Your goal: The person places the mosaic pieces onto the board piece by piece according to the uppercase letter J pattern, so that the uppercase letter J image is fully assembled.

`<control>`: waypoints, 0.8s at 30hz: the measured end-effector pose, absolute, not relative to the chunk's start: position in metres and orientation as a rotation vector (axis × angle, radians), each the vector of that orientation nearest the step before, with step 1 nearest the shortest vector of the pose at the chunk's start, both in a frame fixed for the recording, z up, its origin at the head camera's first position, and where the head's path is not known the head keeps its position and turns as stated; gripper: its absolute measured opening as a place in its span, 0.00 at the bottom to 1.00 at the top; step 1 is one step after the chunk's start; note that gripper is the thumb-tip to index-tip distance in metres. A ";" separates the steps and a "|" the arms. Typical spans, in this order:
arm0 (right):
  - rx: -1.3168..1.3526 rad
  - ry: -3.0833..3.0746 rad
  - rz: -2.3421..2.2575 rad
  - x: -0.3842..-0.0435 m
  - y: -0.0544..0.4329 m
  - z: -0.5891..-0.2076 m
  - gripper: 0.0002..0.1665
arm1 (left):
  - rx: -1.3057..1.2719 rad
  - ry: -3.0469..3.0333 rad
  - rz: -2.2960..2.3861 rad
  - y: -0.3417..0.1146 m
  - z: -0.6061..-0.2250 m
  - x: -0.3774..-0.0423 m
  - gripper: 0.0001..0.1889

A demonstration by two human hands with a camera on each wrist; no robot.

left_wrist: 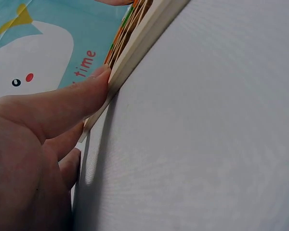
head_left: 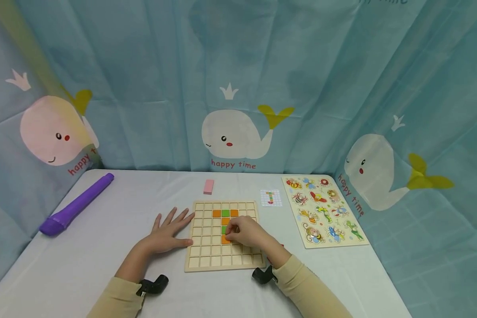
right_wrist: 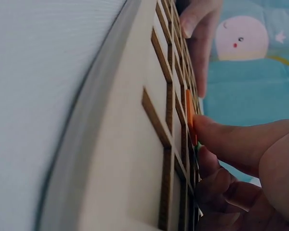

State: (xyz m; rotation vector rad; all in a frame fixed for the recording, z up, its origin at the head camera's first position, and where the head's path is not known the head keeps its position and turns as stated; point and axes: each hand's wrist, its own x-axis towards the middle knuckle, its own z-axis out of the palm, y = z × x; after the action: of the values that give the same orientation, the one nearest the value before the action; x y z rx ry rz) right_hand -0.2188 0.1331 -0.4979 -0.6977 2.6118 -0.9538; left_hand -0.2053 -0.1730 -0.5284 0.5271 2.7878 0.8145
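Note:
A wooden grid board lies on the table, with orange and green square tiles forming a T in its cells. My left hand rests at the board's left edge, fingers spread, its thumb touching the rim. Over the middle of the board, my right hand has its fingers curled in, with thumb and fingertips at the lowest orange tile. In the right wrist view the thumb meets that orange tile, which stands slightly above the grid. Fingers partly hide the green tile above it.
Behind the board lie a pink block and a small patterned grid card. To the right is an insect picture puzzle board; a purple wand-like object lies far left. Something red peeks out beside the right wrist.

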 end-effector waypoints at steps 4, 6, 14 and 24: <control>-0.709 2.612 -0.957 -0.219 0.134 -0.499 0.07 | 0.529 2.787 0.816 -0.173 -0.528 -0.205 0.49; -0.709 2.617 -0.943 -0.219 0.134 -0.499 0.07 | 0.528 2.786 0.820 -0.173 -0.528 -0.206 0.49; -0.658 2.627 -0.954 -0.213 0.143 -0.485 0.06 | 0.538 2.794 0.817 -0.174 -0.529 -0.206 0.49; -0.651 2.652 -0.971 -0.206 0.167 -0.478 0.06 | 0.529 2.795 0.824 -0.174 -0.530 -0.206 0.49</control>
State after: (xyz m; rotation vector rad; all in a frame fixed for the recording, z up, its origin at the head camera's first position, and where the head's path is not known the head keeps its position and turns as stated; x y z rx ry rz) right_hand -0.2063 0.1666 -0.4779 -0.6513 2.6516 -0.9711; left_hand -0.2056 -0.1738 -0.5301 0.5288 2.7948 0.8236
